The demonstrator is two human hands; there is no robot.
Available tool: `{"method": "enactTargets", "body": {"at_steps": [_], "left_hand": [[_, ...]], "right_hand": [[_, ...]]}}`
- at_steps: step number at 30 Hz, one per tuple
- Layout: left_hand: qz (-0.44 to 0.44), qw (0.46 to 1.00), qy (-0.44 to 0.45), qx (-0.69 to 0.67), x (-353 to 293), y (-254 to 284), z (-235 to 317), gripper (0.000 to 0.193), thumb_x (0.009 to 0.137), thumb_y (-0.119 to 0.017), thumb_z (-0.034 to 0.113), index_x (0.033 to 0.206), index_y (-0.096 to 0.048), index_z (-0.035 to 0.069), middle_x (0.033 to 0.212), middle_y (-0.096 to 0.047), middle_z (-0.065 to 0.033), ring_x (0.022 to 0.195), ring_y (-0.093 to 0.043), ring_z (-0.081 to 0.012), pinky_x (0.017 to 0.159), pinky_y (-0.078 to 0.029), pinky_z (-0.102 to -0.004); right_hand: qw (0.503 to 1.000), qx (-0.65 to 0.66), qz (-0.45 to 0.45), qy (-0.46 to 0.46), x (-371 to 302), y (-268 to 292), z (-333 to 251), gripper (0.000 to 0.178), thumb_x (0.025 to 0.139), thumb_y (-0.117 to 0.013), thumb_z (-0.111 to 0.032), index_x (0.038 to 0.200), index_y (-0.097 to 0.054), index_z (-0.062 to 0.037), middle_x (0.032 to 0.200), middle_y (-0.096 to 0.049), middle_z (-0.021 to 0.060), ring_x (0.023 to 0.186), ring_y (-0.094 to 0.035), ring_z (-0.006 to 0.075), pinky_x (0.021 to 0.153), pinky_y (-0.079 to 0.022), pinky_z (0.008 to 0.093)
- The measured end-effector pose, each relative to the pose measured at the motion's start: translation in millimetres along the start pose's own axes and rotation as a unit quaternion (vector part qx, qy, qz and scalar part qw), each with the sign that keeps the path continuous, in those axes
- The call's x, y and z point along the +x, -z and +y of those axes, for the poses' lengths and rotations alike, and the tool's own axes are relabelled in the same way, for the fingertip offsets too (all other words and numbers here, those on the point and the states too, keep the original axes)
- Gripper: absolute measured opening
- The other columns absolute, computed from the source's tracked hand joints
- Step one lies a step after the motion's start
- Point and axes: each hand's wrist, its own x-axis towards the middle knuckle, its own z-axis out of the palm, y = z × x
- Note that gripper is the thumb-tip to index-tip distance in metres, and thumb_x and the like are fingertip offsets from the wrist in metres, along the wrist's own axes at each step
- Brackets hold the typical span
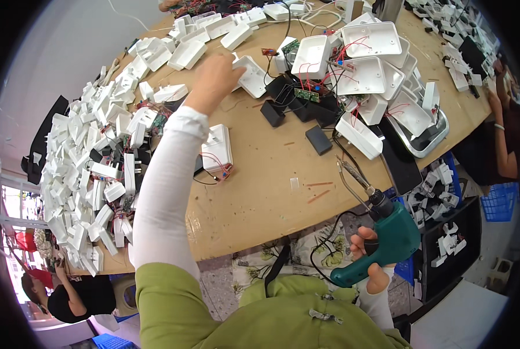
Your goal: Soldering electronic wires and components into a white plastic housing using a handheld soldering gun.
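My left hand [216, 78] is stretched out over the far part of the table. Its fingers are curled, with the thumb side at the left edge of an open white plastic casing [252, 79]; the fingertips are partly hidden. My right hand [369, 250] is wrapped round the handle of a green soldering gun [392, 235], held low at the table's near edge. The gun's metal tip and curved feed tube point up and away over the table. A white plug adapter [218, 145] with red wires lies below my left hand.
White casings [85, 151] are heaped along the left. More open casings [362, 75] with red wires and circuit boards are stacked at the right, beside black blocks [318, 141] and a metal tray [428, 142]. Other people [68, 296] sit left and right. A black cable hangs from the gun.
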Motion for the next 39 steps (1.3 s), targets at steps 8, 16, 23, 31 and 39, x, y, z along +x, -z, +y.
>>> {"method": "enactTargets", "body": {"at_steps": [8,16,23,31,39], "left_hand": [[0.111,0.992,-0.037,0.037,6,16,-9,0.017,0.083,-0.052,0.017,0.088,-0.057,0.002,0.087,-0.060,-0.0173,0.079,-0.060,-0.0334,0.065,-0.049,-0.0410],[0.121,0.984,-0.044,-0.121,-44,93,3,0.020,0.084,-0.049,0.016,0.092,-0.052,-0.002,0.084,-0.059,-0.0209,0.080,-0.056,-0.0371,0.070,-0.043,-0.0436],[0.085,0.980,0.005,-0.178,-136,100,55,0.040,0.078,-0.045,0.003,0.118,-0.044,0.001,0.102,-0.050,-0.0256,0.088,-0.053,-0.0410,0.076,-0.044,-0.0455],[0.098,0.986,0.106,-0.084,-237,49,98,0.041,0.073,-0.053,0.002,0.114,-0.046,0.004,0.100,-0.051,-0.0163,0.066,-0.058,-0.0338,0.056,-0.049,-0.0393],[0.090,0.985,0.104,-0.105,-247,55,92,0.037,0.072,-0.058,0.012,0.108,-0.053,0.004,0.096,-0.056,-0.0126,0.067,-0.059,-0.0287,0.057,-0.048,-0.0371]], "right_hand": [[1.000,0.001,0.023,0.008,0,-3,0,0.070,0.078,-0.069,-0.018,0.133,-0.029,-0.0006,0.125,-0.043,0.0234,0.109,-0.053,0.0284,0.089,-0.048,0.0358],[1.000,0.021,0.006,-0.006,-5,-7,-1,0.068,0.079,-0.067,-0.016,0.133,-0.028,-0.0023,0.127,-0.041,0.0235,0.112,-0.050,0.0285,0.093,-0.045,0.0357],[1.000,-0.012,0.017,0.013,-9,-6,3,0.071,0.080,-0.066,-0.021,0.135,-0.024,-0.0022,0.130,-0.038,0.0231,0.112,-0.050,0.0272,0.095,-0.043,0.0352],[1.000,0.003,-0.009,0.003,-12,-5,8,0.070,0.083,-0.061,-0.018,0.137,-0.019,-0.0014,0.132,-0.034,0.0234,0.117,-0.045,0.0270,0.099,-0.040,0.0357],[1.000,-0.023,-0.012,-0.005,-15,-14,14,0.072,0.082,-0.063,-0.023,0.136,-0.021,-0.0032,0.131,-0.037,0.0225,0.114,-0.048,0.0257,0.097,-0.041,0.0336]]}}
